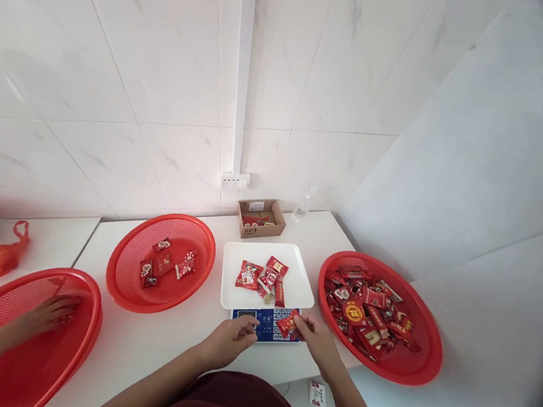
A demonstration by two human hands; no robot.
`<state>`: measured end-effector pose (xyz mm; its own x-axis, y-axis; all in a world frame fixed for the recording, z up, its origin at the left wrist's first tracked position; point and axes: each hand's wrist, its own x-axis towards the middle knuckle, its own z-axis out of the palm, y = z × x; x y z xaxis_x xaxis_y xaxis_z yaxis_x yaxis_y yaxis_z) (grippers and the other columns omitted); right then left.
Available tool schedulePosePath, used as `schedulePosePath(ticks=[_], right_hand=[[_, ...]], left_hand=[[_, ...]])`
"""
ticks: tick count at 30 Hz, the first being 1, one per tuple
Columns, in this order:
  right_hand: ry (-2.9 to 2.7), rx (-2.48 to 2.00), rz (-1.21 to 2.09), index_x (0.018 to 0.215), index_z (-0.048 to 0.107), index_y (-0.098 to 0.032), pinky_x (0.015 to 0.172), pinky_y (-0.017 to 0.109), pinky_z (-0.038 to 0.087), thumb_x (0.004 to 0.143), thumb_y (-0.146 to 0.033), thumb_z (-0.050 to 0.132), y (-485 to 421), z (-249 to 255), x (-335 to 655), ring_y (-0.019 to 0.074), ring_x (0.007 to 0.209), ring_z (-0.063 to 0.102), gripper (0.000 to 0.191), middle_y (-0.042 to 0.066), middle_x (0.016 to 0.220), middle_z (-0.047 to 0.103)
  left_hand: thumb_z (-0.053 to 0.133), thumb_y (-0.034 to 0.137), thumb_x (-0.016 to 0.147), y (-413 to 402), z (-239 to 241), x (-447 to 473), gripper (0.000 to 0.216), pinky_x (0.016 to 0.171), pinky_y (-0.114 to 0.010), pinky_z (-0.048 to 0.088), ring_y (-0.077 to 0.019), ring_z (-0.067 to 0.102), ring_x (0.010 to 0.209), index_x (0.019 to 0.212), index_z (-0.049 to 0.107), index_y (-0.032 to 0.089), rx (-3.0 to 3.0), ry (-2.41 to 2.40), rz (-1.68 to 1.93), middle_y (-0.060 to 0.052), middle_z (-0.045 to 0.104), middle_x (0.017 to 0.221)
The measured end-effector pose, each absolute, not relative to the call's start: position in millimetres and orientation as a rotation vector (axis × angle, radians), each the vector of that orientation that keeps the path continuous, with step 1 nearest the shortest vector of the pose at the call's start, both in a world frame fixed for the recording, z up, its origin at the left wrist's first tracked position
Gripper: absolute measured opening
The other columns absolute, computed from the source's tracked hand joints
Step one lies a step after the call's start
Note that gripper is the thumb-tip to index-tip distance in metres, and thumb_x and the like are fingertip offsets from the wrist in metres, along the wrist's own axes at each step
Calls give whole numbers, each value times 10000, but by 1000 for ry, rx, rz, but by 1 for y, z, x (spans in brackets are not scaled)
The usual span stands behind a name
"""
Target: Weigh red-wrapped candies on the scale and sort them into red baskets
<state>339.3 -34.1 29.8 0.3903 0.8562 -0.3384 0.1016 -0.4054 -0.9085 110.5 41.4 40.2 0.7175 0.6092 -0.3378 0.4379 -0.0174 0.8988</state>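
My right hand point(317, 341) pinches a red wrapped candy point(286, 324) above the keypad of the blue scale point(264, 328). To the left of it, my left hand point(231, 339) hovers by the scale's display, fingers loosely curled and thumb apart, with nothing visible in it. On top of the scale lies a white tray point(234, 251) with several red candy packets point(249, 275) grouped in its middle. A red basket point(432, 352) on the right is heaped with wrapped candies point(374, 313). Another red basket point(124, 245), left of the tray, holds a few candies point(163, 264).
At far left, another person's hand point(50, 314) reaches into a large red basket point(80, 358). Red plastic bags point(5, 255) lie behind it. A small cardboard box point(261, 230) and a clear plastic object point(301, 208) stand near the tiled wall, below a socket point(235, 181).
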Motion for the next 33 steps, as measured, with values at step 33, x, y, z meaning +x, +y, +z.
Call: schedulePosePath(ticks=[33], right_hand=[[-1833,-2101,587,1159,591,-209,819,343,393,859,-311,426,5,15,357,255,1020,541,357,97,1125,632]], left_hand=[[471,366,804,-7,38,111,377,778,-272,437,-159,581,823,1137,549,209,1716,1202,70,-36,651,988]])
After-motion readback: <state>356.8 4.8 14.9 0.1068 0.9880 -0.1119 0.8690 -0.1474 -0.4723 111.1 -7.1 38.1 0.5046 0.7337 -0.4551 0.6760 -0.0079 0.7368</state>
